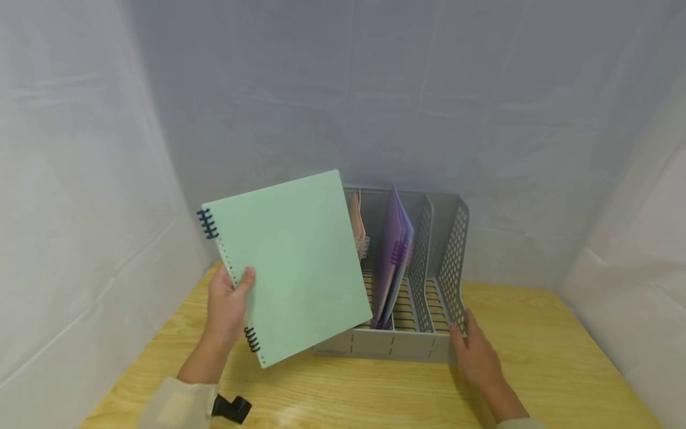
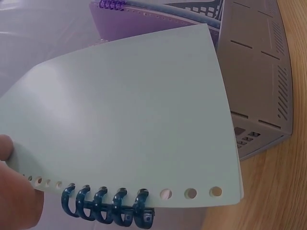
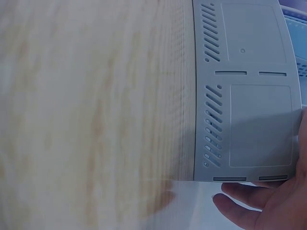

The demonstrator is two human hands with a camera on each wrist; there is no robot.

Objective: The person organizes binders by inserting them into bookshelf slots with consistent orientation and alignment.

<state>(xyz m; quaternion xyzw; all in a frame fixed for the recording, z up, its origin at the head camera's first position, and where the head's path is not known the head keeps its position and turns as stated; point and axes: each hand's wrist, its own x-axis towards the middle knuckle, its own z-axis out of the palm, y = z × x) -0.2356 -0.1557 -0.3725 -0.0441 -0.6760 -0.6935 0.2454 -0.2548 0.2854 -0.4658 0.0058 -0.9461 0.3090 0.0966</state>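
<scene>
My left hand [image 1: 227,304] pinches a light green spiral notebook [image 1: 292,268] by its bound edge, thumb on the cover. The notebook is raised and tilted in front of the left part of a grey file organizer [image 1: 407,345]. Dark rings [image 2: 108,206] show at both ends of its spine. At the organizer's right front corner, my right hand [image 1: 477,351] grips the side wall, thumb toward the inside and fingers outside. Purple spiral notebooks [image 1: 391,256] lean in a middle slot. A pink notebook [image 1: 356,220] stands further left, partly hidden by the green one.
Two right-hand slots of the organizer show a slatted floor [image 1: 436,301]. The organizer stands on a wooden table [image 1: 536,357]. White sheeting [image 1: 509,119] surrounds the table at the back and sides. A black strap piece [image 1: 233,409] sits at the left sleeve.
</scene>
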